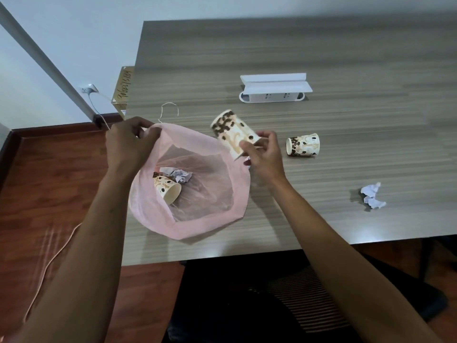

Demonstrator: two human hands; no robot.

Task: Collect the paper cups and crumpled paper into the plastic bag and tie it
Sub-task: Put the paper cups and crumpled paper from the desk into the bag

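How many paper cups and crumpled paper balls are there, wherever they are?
Paper cups: 3, one in the pink bag at, one in the right hand at, one lying on the table at.
Crumpled paper balls: 2, one in the bag, one on the table.
Total: 5

Pink bag, bean-print cups, grey-brown table

The plastic bag is pale, see-through pink. All three paper cups are cream with dark brown coffee-bean print and tan swirls: the held cup, the cup on the table and the cup in the bag. The crumpled paper is white, perhaps faintly bluish in shadow, like the wad in the bag. The table shows grey-brown streaked woodgrain, the power strip is white, and the floor is reddish-brown wood.
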